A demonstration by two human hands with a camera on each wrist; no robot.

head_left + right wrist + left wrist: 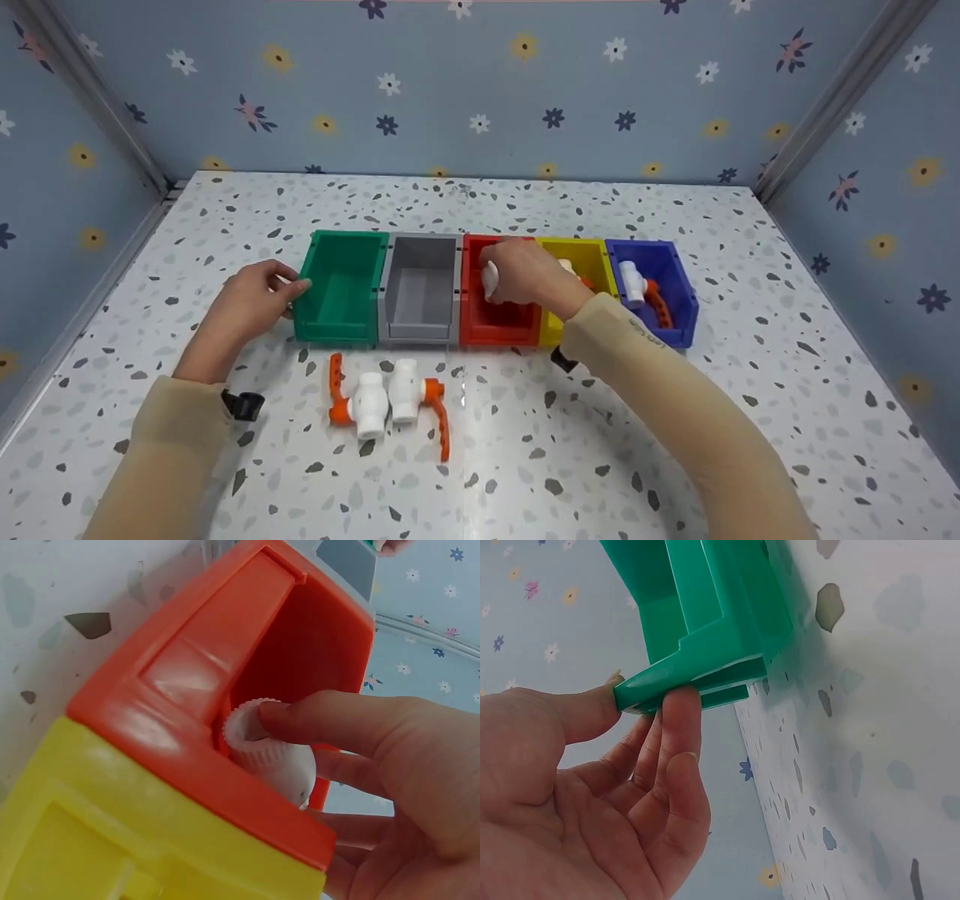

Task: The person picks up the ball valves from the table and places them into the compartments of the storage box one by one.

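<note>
My left hand [251, 300] pinches the outer side rim of the green bin [341, 281], thumb on top and fingers beneath the edge in the left wrist view. My right hand [529, 271] reaches into the red bin [499, 335]. Between its thumb and fingers it grips a white plastic ball valve [279, 765], whose ribbed round end faces up by the bin's front wall. The valve's handle is hidden. On the table before the bins lie two more white valves, a left one [370, 405] and a right one [405, 391], both with orange handles.
The bins stand side by side in a row. Right of the green one is a grey bin [420, 292]. A yellow bin [609, 262] and a blue bin [679, 330] hold white and orange valves. Flowered panels [480, 82] enclose the speckled table [540, 480].
</note>
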